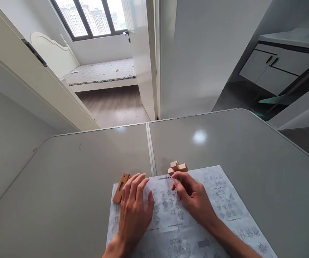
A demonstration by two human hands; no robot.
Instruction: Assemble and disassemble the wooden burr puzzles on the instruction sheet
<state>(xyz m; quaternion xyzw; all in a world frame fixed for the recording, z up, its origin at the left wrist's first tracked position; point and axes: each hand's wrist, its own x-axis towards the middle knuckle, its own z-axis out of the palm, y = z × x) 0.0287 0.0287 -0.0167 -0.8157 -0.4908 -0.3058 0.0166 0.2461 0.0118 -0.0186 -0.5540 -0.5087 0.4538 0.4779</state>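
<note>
My left hand [136, 202] rests palm down on the printed instruction sheet [167, 229], fingers stretched and thumb apart. Its outer edge lies against a notched wooden puzzle piece [118, 190] marked "2", partly covered by the fingers. My right hand [193, 196] is curled above the top of the sheet, with thumb and index finger close together. A dark mark shows between those fingertips, but what they hold is mostly hidden. Just beyond them, a cluster of interlocked wooden blocks [176, 166] sits at the paper's upper edge.
The grey tabletop [71, 200] has a seam [150, 148] running away from me and a pale raised rim. Beyond the table stand an open door [140, 46], a bed [103, 71] under a window, and a white cabinet [275, 64] at the right.
</note>
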